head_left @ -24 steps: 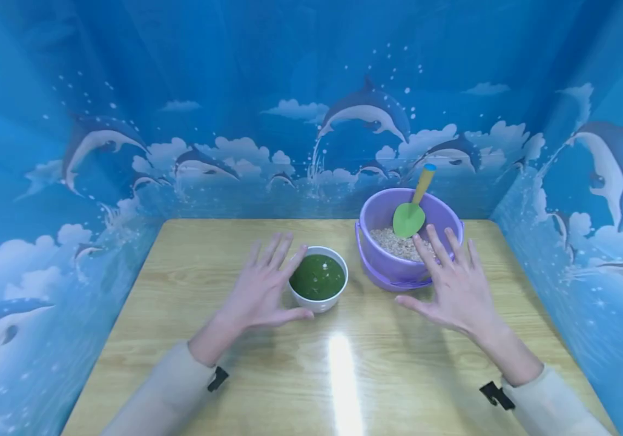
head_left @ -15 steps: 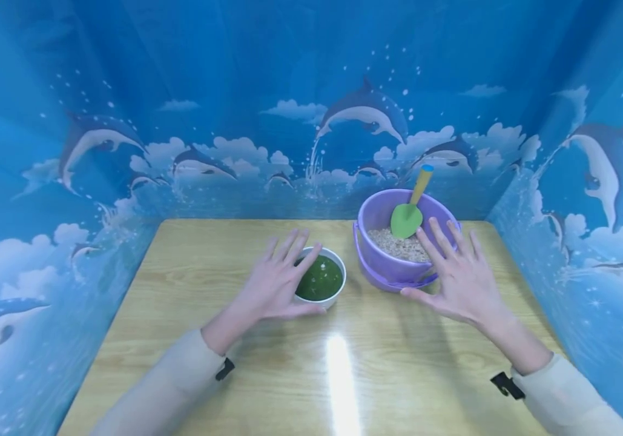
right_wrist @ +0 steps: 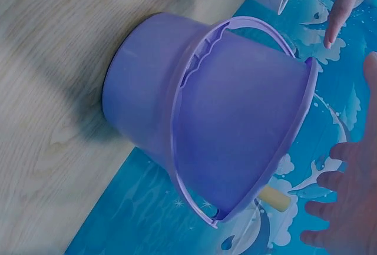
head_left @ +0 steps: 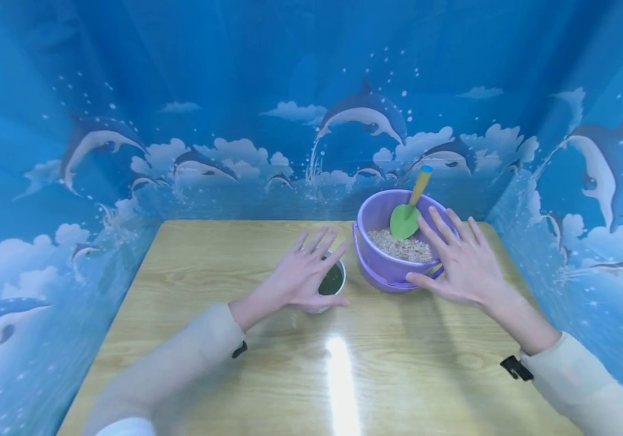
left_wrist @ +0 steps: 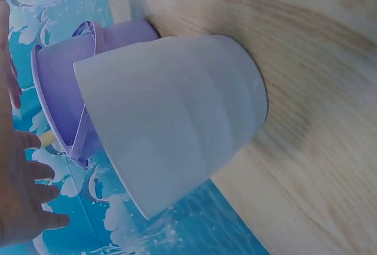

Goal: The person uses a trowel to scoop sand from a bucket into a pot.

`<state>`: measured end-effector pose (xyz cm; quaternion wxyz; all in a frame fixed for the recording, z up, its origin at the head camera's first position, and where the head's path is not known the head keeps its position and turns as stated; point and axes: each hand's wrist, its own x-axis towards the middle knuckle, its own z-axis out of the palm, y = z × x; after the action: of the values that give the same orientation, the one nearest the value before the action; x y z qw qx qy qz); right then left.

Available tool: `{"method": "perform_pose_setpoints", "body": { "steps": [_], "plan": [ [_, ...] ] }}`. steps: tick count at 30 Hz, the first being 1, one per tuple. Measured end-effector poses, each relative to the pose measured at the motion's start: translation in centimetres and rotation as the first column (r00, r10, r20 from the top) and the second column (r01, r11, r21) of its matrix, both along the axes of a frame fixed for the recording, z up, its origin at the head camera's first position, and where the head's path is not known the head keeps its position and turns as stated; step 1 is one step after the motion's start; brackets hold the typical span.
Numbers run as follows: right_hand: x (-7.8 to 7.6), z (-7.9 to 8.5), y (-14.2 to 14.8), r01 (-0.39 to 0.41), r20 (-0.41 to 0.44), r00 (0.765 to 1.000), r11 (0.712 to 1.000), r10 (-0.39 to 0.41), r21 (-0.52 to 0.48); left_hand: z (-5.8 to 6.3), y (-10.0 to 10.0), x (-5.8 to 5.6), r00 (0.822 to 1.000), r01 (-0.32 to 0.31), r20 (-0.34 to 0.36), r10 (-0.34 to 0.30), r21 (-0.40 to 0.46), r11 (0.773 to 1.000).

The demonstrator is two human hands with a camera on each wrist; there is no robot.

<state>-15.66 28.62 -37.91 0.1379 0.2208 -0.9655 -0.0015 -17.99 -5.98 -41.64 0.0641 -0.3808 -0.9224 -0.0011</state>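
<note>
My left hand (head_left: pixel 308 275), fingers spread, hovers over the white bowl (left_wrist: pixel 171 113) and hides much of it in the head view. Dark green liquid (head_left: pixel 332 281) shows past the thumb side. Over the right rim of a purple bucket (right_wrist: pixel 241 102) my right hand (head_left: pixel 466 266) is held with straight, spread fingers. Inside the bucket lies a pale, gravelly sand (head_left: pixel 395 245). A toy shovel (head_left: pixel 405 221) with a green blade and yellow handle leans in it, close to the right fingertips. Neither hand holds anything.
The wooden table (head_left: pixel 207 248) meets a blue dolphin-printed curtain (head_left: pixel 235 91) at the back and sides. The bucket's purple handle (right_wrist: pixel 177 113) hangs down its near side. A light glare lies on the table in front of the bowl.
My left hand has moved right, from the bowl's left side to over it, covering more of the liquid. My right hand has shifted slightly right and away from me. Bowl, bucket and shovel stay put.
</note>
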Motion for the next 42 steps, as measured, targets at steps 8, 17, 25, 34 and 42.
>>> {"method": "perform_pose_setpoints", "body": {
  "steps": [8, 17, 25, 34, 42],
  "plan": [
    [-1.3, 0.0, 0.6, -0.034, -0.009, 0.999, 0.999, 0.034, 0.023, 0.6, 1.7, -1.7, 1.0, 0.009, -0.014, -0.009, -0.04, 0.999],
    [-3.1, 0.0, 1.2, -0.092, -0.001, 0.996, 0.995, 0.092, 0.042, 1.4, 3.0, -3.4, 1.0, 0.014, 0.014, -0.013, -0.043, 0.999],
    [-4.7, 0.5, 1.5, -0.109, 0.011, 0.994, 0.99, 0.109, 0.084, 1.8, 3.8, -4.7, 0.999, 0.02, 0.038, -0.017, -0.07, 0.997],
    [-6.7, 1.4, 2.2, -0.091, 0.004, 0.996, 0.979, 0.092, 0.185, 2.1, 5.3, -6.2, 0.999, 0.028, 0.032, -0.025, -0.11, 0.994],
    [-8.6, 1.7, 3.3, -0.168, -0.085, 0.978, 0.958, 0.192, 0.235, 1.8, 6.8, -7.0, 1.0, 0.008, 0.029, -0.003, -0.156, 0.988]
  ]
}}
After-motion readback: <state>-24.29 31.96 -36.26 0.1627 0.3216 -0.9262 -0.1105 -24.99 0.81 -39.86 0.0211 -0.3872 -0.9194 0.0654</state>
